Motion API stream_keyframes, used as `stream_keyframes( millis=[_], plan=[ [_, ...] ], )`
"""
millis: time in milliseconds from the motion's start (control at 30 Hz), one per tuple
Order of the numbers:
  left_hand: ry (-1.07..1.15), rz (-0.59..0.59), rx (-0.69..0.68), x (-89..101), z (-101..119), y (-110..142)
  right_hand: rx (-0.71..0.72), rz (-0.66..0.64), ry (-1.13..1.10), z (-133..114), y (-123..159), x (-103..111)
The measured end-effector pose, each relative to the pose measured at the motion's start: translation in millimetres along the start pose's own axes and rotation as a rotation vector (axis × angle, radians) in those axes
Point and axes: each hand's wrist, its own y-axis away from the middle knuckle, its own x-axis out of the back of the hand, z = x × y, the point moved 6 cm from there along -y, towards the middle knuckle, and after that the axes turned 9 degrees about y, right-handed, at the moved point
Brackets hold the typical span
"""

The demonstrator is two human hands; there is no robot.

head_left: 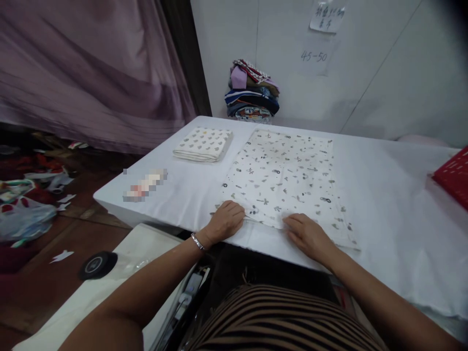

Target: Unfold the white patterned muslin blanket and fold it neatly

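A white cloth with a small grey-green print (281, 170) lies spread flat on the white-covered table (395, 204). My left hand (228, 219) is closed on its near edge at the left corner, fingers curled over a slight fold. Farther right along the same edge, my right hand (307, 236) pinches the fabric, thumb below and fingers on top. A folded white cloth with grey motifs (203, 143) rests at the table's far left, apart from both hands.
Stacked folded fabrics (252, 92) stand against the wall behind the table. A red perforated basket (453, 175) sits at the right edge. On the left, a pixelated item (145, 185) lies on the table. Below are a black round object (98, 264) and plastic bags (27, 214).
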Motion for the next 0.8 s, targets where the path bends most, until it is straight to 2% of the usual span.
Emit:
stream_keyframes(
  millis=[167, 267, 367, 533, 800],
  plan=[
    [-0.023, -0.012, -0.022, -1.6, 0.7, 0.4, 0.035, 0.034, -0.126, -3.0, -44.4, -3.5],
    [-0.027, -0.018, -0.021, -1.9, 1.5, 0.9, 0.149, 0.020, -0.087, -0.5, -73.2, -18.8],
    [-0.029, -0.012, -0.019, -2.3, 1.7, 1.4, 0.231, -0.023, 0.021, 8.1, -90.6, -35.7],
    [-0.006, -0.008, -0.016, -4.7, 0.6, 3.4, 0.117, -0.095, 0.154, 24.2, -96.2, -48.6],
    [0.007, -0.012, -0.017, -8.0, -0.5, 5.5, 0.101, -0.202, 0.182, 34.3, -101.2, -56.2]
  ],
)
